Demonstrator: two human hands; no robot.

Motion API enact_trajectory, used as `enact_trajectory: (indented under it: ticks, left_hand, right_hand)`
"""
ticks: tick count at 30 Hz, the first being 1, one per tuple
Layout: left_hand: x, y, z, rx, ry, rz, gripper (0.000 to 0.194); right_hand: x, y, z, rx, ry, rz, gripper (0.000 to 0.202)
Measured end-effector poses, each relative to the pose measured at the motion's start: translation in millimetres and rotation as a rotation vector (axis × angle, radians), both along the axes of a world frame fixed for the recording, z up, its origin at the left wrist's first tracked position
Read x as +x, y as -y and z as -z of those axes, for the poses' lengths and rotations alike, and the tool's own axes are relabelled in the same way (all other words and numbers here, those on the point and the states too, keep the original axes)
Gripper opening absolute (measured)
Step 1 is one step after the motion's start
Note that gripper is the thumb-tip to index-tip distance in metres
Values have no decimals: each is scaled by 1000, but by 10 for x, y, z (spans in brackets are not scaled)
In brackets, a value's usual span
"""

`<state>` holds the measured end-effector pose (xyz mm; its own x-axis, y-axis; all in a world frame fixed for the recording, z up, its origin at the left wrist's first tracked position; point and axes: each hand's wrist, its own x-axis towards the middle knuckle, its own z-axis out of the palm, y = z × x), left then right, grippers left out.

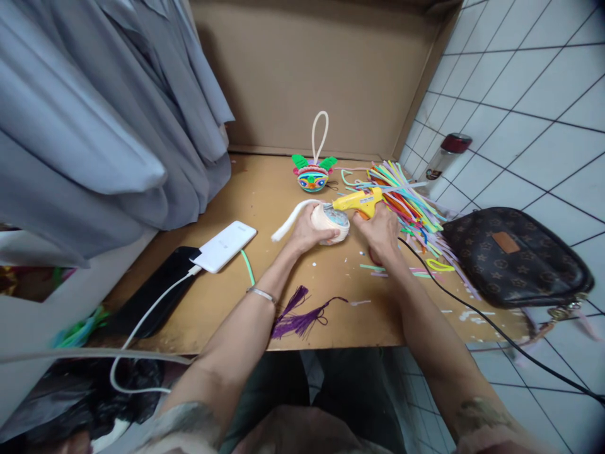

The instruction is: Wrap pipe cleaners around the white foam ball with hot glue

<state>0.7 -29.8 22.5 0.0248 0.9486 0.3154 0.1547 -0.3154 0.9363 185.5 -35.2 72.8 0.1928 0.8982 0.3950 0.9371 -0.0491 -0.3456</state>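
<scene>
My left hand (306, 228) is wrapped round a small cream-coloured ball (326, 235) with a greyish patch on its upper side. A loose white pipe cleaner or cord (288, 222) trails from it to the left. In my right hand (379, 228) is a yellow hot glue gun (358, 201), its nozzle at the top edge of the ball; I cannot tell whether it touches. Behind them sits a finished-looking colourful lion-head ornament (312, 177) with green ears and a white loop. Closer to me lie purple tassels (300, 320).
A heap of coloured pipe cleaners (411, 192) lies at right, near a brown patterned bag (515, 255) and a red-capped bottle (447, 154). The glue gun's black cord (454, 295) runs off right. At left are a white power bank or phone (225, 246), a black case (155, 293) and a grey curtain (142, 113).
</scene>
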Motion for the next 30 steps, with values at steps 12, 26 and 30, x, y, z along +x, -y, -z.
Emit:
enact_trajectory:
  ticks: [12, 26, 30]
  left_hand:
    - [4, 4, -9, -5, 33, 20, 82]
    - [11, 5, -7, -11, 43, 10, 82]
    - [6, -4, -5, 1, 40, 23, 80]
  right_hand:
    - [-13, 72, -73, 26, 7, 4, 47]
    - [-25, 98, -117, -29, 38, 7, 48]
    - [-17, 92, -116, -36, 41, 5, 47]
